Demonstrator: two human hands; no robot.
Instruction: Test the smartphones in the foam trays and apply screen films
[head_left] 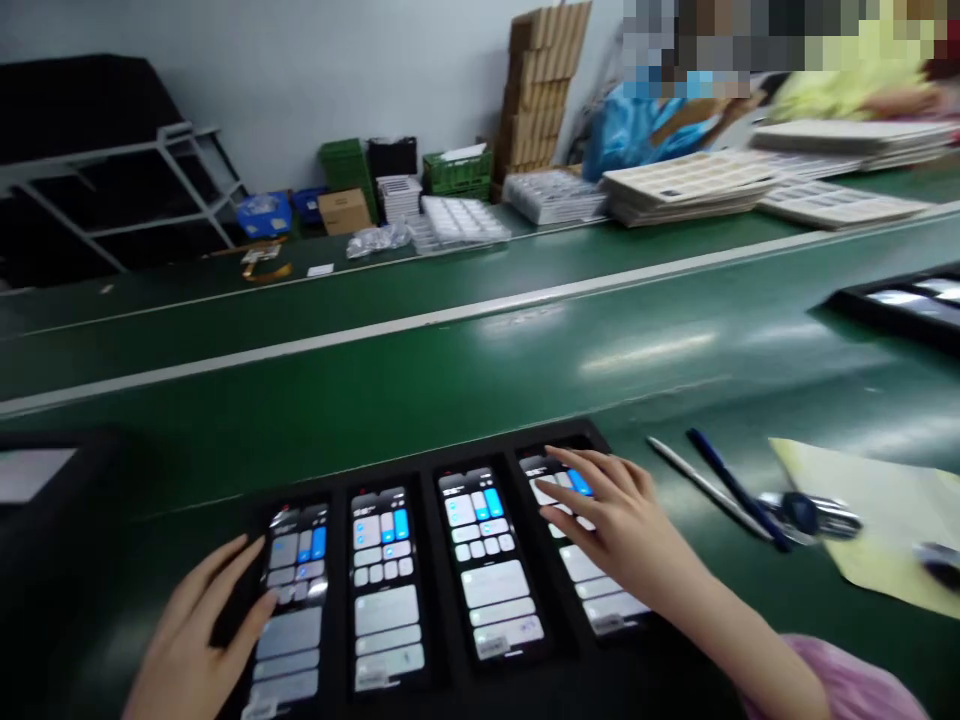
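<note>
Several lit smartphones lie face up, side by side, in a black tray (430, 540). Their screens show grey panels with blue sliders. My left hand (199, 630) is at the tray's left end, fingers stretched and thumb apart, the thumb tip at the edge of the leftmost phone (289, 640). Over the rightmost phone (592, 575) my right hand (611, 510) is spread, its fingertips on or just above the upper screen; contact is hard to tell. Between them sit a second phone (386, 610) and a third phone (495, 585), both uncovered.
Right of the tray lie a white pen (709, 487), a blue pen (731, 480) and yellowish paper (885, 520). Other black trays stand at the far left (45, 480) and right (900, 305). Across the green bench are stacked pale trays (686, 190) and co-workers.
</note>
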